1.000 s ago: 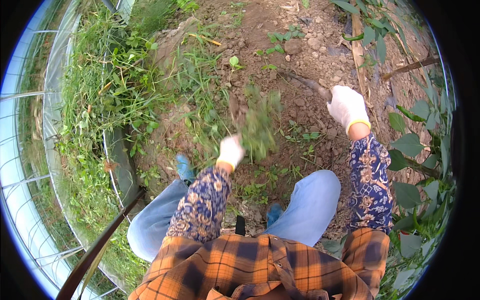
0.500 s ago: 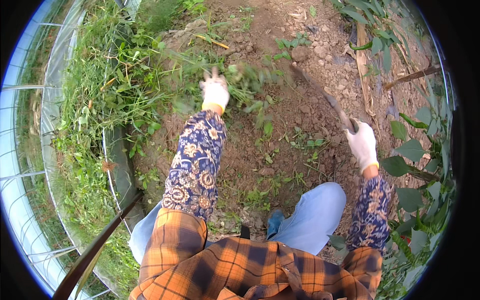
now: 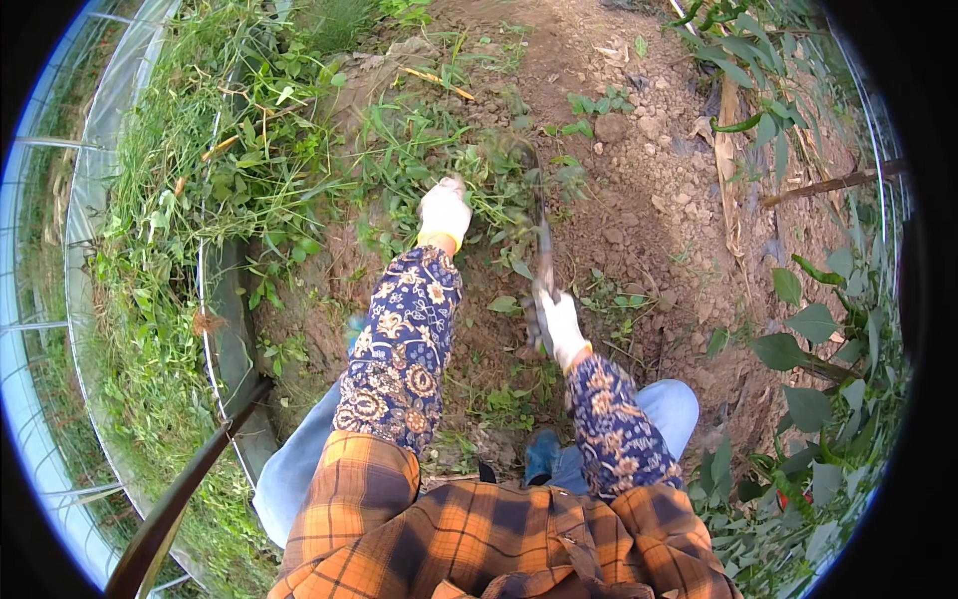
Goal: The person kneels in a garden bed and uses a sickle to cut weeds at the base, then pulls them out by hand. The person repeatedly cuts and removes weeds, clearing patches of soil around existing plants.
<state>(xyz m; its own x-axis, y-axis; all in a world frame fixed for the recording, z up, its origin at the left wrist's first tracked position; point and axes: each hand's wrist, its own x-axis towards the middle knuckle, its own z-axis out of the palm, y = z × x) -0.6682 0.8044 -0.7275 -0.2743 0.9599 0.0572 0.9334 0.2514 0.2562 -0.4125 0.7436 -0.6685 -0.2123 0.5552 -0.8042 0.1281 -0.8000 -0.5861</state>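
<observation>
My left hand, in a white glove with a yellow cuff, is closed at the edge of a clump of green weeds. Its fingertips are partly hidden among the stems. In my gloved right hand is the handle of a sickle. The tool points away from me, and its curved dark end, smeared by motion, lies at the right side of the clump. Brown soil with small scattered weeds surrounds both hands.
A thick band of weeds runs along the left, beside plastic sheeting. Pepper plants line the right edge. A dark pole slants in at lower left, and a stick juts in at right.
My right hand has swung left with the sickle, bringing its end to the weeds. My left hand, its fingers spread before, has closed and moved slightly nearer and right.
</observation>
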